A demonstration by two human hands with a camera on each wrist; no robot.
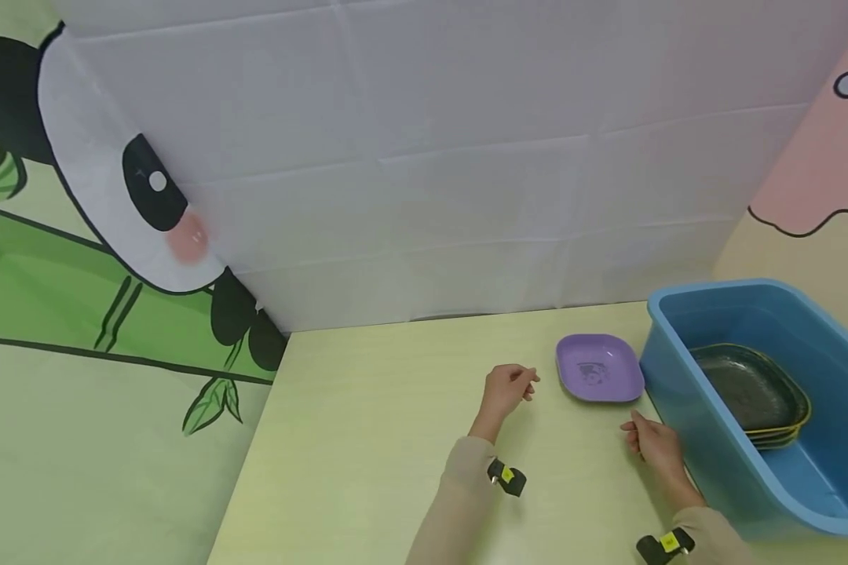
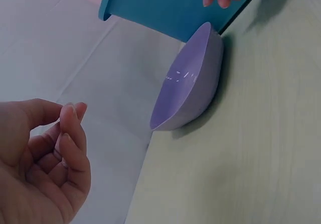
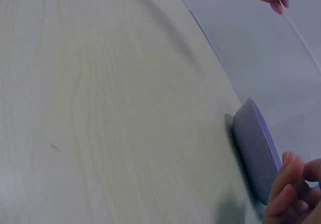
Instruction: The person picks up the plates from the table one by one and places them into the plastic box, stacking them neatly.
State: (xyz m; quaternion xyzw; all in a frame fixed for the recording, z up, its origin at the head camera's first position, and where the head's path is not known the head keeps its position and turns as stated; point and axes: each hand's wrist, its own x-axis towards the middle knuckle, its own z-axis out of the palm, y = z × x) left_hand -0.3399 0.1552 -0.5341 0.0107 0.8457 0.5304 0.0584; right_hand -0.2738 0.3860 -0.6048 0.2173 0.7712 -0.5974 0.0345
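Note:
A purple, rounded-square plate (image 1: 600, 368) with a dark print on its bottom lies on the table beside a blue tub. To its left is my left hand (image 1: 510, 388), raised off the table and apart from the plate. In the left wrist view this hand (image 2: 50, 156) has loosely curled fingers, the thumb close to the index finger, and nothing between them. My right hand (image 1: 656, 447) hovers in front of the plate, near the tub's side wall. Its fingers (image 3: 286, 184) are loosely bent and hold nothing; in the right wrist view they overlap the plate's edge.
The blue tub (image 1: 707, 463) stands at the table's right side. Inside it sits a stack of dark green dishes (image 1: 745, 388) with yellowish rims. A white cloth backdrop (image 1: 431, 196) rises behind the table (image 1: 367, 439), and a panda-print cloth (image 1: 113, 314) hangs at the left.

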